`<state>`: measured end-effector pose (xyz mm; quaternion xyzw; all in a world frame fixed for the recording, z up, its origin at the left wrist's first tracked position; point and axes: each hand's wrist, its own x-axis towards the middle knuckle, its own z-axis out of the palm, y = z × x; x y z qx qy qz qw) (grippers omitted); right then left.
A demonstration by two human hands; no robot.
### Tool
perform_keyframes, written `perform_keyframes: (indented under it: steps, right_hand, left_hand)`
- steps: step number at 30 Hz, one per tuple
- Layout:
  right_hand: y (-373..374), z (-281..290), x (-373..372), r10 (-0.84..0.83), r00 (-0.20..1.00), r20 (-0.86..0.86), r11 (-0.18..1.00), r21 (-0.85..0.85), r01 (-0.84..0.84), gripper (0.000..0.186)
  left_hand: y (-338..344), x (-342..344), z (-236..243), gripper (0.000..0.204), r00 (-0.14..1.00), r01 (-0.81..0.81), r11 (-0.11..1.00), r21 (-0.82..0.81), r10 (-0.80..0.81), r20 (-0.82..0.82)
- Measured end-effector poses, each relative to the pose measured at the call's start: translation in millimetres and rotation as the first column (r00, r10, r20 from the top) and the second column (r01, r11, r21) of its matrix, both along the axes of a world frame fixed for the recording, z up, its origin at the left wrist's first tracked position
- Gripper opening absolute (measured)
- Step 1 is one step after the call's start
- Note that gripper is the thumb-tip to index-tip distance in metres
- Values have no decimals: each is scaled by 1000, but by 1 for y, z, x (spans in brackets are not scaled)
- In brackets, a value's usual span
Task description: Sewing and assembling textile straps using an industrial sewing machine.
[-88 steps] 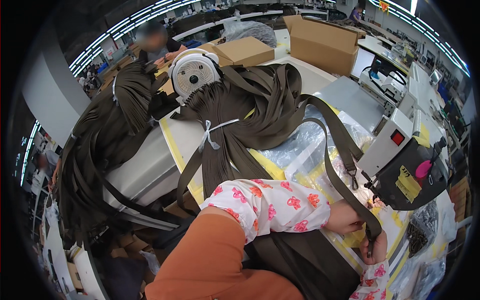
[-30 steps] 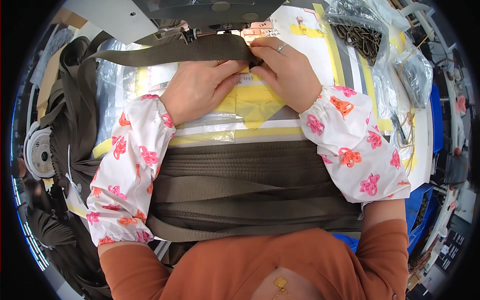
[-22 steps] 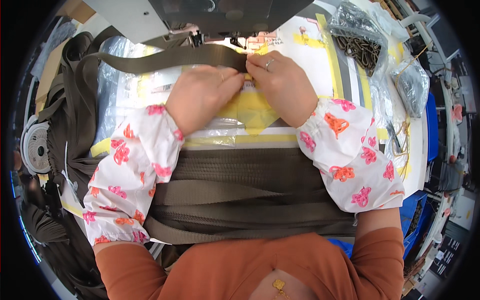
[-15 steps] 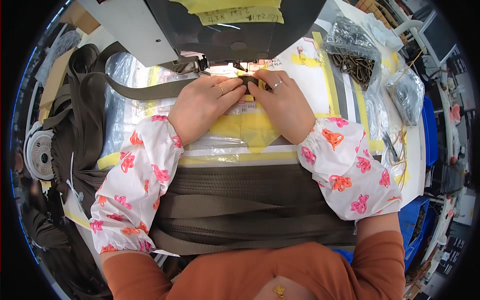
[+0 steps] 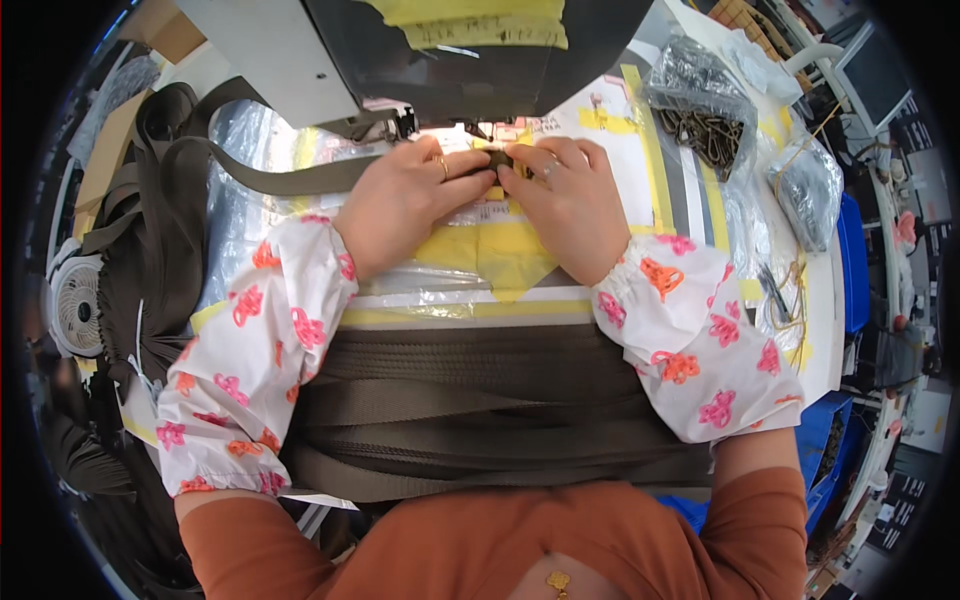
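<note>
Under the head of a sewing machine, my two hands meet at the end of a dark olive webbing strap. My left hand is closed on the strap, its fingertips pressing the end from the left. From the right, my right hand pinches the same end between thumb and fingers. The strap runs out leftward behind my left hand to a looped bundle. A small dark piece shows between the fingertips; whether a metal buckle is in it I cannot make out. Yellow tape covers the work surface below.
A stack of olive webbing lies between me and the work surface. More webbing hangs at the left beside a small white fan. At the right are a plastic bag of metal hooks, another clear bag and blue bins.
Both hands stay at the strap end. My left forearm has shifted slightly left, and the fingers of both hands are more bent, with the strap end bunched between them.
</note>
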<state>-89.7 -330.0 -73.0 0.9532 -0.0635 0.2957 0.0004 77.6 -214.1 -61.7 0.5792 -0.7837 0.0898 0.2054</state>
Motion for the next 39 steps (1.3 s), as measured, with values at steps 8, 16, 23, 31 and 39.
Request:
perform_keyframes:
  steps: [8,16,23,31,39]
  right_hand:
    - [2,2,2,-39,998,-56,993,-118,32,16]
    - [8,9,5,-60,998,-13,994,-88,59,12]
    - [4,7,5,-64,997,-48,996,-58,61,14]
    - [5,11,4,-89,990,-106,994,-65,83,17]
    - [3,15,5,-88,975,-202,995,-73,75,16]
  left_hand:
    - [0,2,-3,25,1000,-7,1000,17,7,-26]
    - [7,-6,-1,21,958,-121,991,51,130,-254]
    - [4,-3,-5,24,954,-129,983,128,159,-256]
    - [0,1,-4,20,945,-135,988,81,153,-288]
    - [-1,5,-7,17,954,-127,990,69,141,-265]
